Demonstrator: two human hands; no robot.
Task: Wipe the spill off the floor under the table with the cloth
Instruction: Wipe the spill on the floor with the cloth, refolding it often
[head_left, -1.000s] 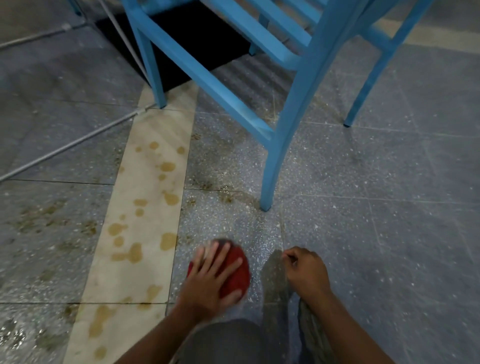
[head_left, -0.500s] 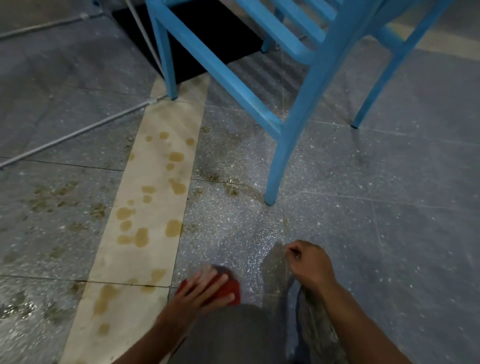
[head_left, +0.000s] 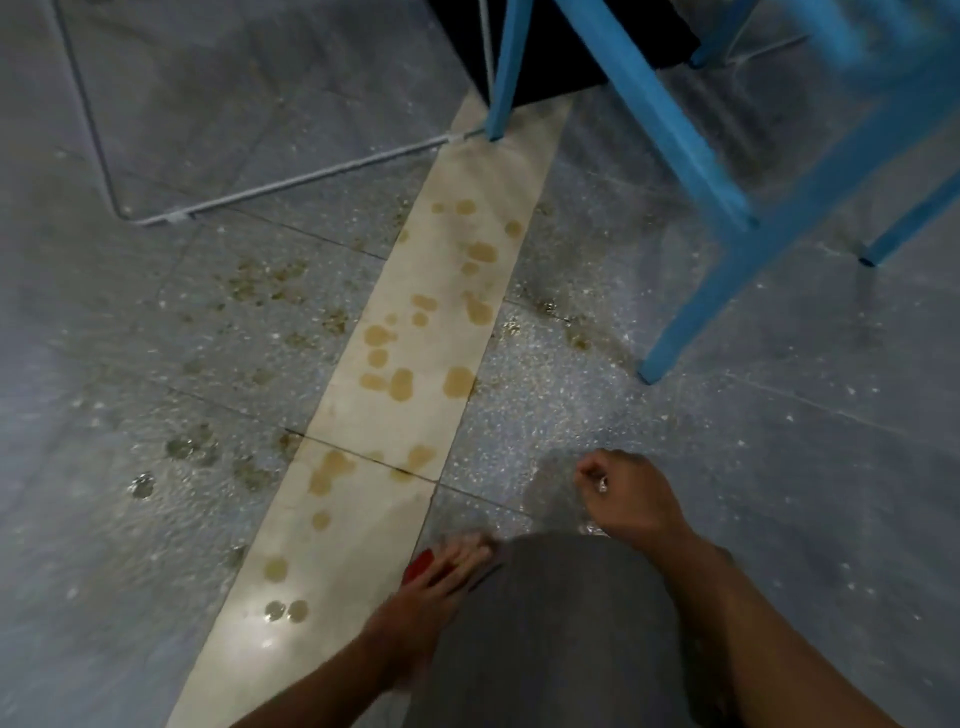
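The cloth (head_left: 418, 564), a red one, shows only as a small patch under the fingers of the left hand (head_left: 436, 582), pressed flat to the floor (head_left: 779, 493) close to the person's grey-clad knee (head_left: 545, 623), right at the seam where the pale tile strip (head_left: 415, 395) meets the speckled grey tile. That hand lies spread on the cloth, palm down. The right hand (head_left: 626, 499) is curled into a loose fist with its knuckles on the floor, holding nothing that can be seen; it looks like a prop for balance.

Against a second ago, the cloth has been dragged back toward the body: it was then further out on the grey tile and mostly visible, and now it is half hidden by the knee. The grey tile in front of the hands shines wet and looks free of brown marks, so that pass seems done. The view has also swung left, bringing more of the spill (head_left: 395, 364) into sight: brown drops remain all along the pale strip and on the grey tiles beyond its left edge, with more near the blue table leg (head_left: 670, 348). Most of the wiping is likely still ahead.
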